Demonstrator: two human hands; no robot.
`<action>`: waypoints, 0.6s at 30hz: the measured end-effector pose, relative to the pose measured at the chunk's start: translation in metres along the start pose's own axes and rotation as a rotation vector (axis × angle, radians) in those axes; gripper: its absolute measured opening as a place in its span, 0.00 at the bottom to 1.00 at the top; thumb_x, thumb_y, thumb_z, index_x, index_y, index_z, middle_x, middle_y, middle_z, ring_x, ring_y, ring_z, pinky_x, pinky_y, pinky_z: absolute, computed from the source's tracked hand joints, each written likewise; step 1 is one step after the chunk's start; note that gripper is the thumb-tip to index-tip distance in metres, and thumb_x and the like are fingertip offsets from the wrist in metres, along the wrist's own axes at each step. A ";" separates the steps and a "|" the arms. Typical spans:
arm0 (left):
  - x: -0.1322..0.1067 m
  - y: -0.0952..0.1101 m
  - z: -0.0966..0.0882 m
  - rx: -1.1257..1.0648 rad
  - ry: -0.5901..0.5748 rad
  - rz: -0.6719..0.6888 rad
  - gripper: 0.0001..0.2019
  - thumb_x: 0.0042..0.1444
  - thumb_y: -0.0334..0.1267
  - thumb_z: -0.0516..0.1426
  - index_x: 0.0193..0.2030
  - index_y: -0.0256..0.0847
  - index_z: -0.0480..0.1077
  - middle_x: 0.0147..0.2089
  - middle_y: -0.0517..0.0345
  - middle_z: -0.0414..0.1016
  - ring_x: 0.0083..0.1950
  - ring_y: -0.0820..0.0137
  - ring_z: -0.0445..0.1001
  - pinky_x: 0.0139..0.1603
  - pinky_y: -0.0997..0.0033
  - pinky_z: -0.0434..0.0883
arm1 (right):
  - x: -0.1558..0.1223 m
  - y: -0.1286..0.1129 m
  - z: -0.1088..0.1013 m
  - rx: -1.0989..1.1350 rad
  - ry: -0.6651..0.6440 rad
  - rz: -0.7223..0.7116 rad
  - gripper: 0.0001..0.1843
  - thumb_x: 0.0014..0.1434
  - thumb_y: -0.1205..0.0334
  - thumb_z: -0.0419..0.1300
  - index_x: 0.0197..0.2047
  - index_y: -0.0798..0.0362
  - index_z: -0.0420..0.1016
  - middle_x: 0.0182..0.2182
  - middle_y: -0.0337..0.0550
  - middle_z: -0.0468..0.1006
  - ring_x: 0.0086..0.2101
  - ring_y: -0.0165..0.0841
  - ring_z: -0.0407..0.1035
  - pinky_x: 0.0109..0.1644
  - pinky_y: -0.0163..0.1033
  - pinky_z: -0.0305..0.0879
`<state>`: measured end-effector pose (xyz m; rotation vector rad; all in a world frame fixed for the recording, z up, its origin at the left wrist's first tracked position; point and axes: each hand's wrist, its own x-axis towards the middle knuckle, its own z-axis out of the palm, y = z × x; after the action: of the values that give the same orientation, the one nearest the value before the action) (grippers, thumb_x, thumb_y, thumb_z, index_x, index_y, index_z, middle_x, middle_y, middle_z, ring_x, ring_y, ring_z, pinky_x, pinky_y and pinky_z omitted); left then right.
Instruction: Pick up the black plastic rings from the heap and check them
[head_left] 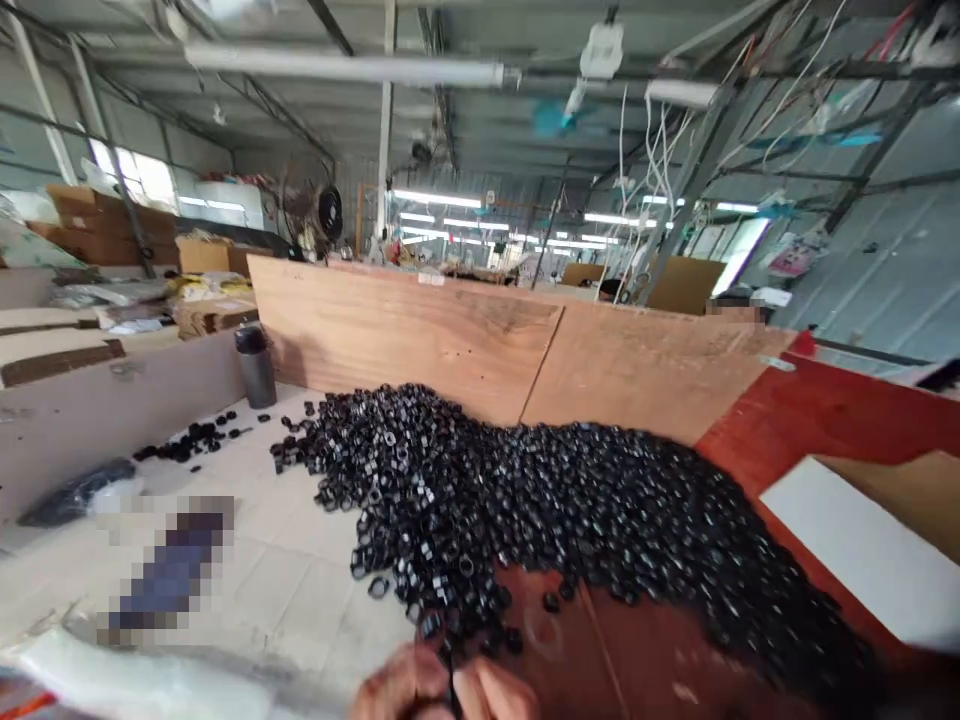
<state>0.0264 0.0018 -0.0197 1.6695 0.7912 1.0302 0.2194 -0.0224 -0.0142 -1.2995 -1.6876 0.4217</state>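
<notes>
A large heap of small black rings (570,520) covers the middle of the worktable. At the bottom edge only the tops of my hands show. My left hand (397,688) and my right hand (499,692) are pressed close together, fingers closed, with a thin black piece (451,682) pinched between them. They sit right at the near edge of the heap, touching the nearest loose rings (450,625). The rest of both hands is cut off by the frame.
Wooden boards (450,335) wall the table at the back, a red board (817,410) on the right. A dark cup (256,366) stands at the back left beside scattered rings (191,440). A black bag (75,492) and clear plastic (135,680) lie left. Cardboard boxes (105,225) stand beyond.
</notes>
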 end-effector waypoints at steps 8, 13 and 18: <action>-0.011 0.010 0.008 0.055 0.142 0.069 0.09 0.63 0.45 0.67 0.45 0.43 0.81 0.45 0.53 0.84 0.49 0.63 0.83 0.53 0.66 0.80 | -0.025 -0.013 -0.015 0.184 -0.100 0.153 0.20 0.73 0.56 0.54 0.29 0.51 0.75 0.23 0.38 0.74 0.23 0.30 0.69 0.31 0.34 0.66; -0.011 0.012 0.007 0.066 0.154 0.070 0.09 0.64 0.44 0.66 0.45 0.42 0.80 0.46 0.51 0.83 0.50 0.62 0.83 0.54 0.63 0.81 | -0.017 -0.019 -0.023 0.165 -0.118 0.041 0.19 0.71 0.56 0.56 0.28 0.50 0.76 0.22 0.36 0.71 0.26 0.31 0.67 0.39 0.38 0.67; -0.011 0.015 0.007 0.066 0.141 0.051 0.09 0.65 0.44 0.66 0.45 0.41 0.80 0.47 0.50 0.84 0.51 0.62 0.83 0.56 0.62 0.80 | -0.018 -0.020 -0.025 0.187 -0.117 0.122 0.10 0.65 0.56 0.62 0.45 0.51 0.82 0.34 0.42 0.81 0.34 0.35 0.74 0.42 0.39 0.70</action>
<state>0.0284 -0.0154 -0.0093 1.6937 0.8864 1.1794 0.2288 -0.0528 0.0045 -1.2632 -1.6266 0.7226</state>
